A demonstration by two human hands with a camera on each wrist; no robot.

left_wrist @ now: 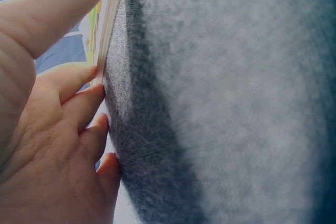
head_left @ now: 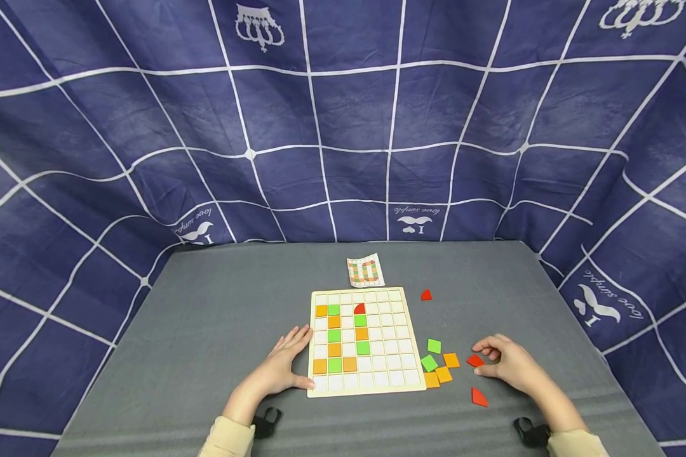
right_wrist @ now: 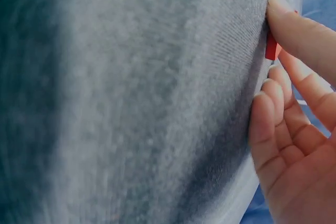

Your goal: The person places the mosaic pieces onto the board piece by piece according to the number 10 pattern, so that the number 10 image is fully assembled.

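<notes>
A cream grid board (head_left: 363, 384) carries orange and green squares and one red quarter-round piece (head_left: 359, 309). My left hand (head_left: 282, 362) has its fingers spread, thumb and fingertips touching the board's left edge; its fingers (left_wrist: 84, 103) meet that edge in the left wrist view. On the grey cloth right of the board, my right hand (head_left: 505, 360) pinches a red quarter-round tile (head_left: 474, 360) between thumb and forefinger. In the right wrist view the thumb partly covers that red tile (right_wrist: 272, 48). Its other fingers curl near the cloth.
Loose green tiles (head_left: 434, 346) and orange tiles (head_left: 451, 360) lie by the board's lower right. Other red tiles lie nearer me (head_left: 479, 397) and farther back (head_left: 426, 295). A patterned card (head_left: 366, 271) sits behind the board. A blue checked curtain (head_left: 354, 114) surrounds the table.
</notes>
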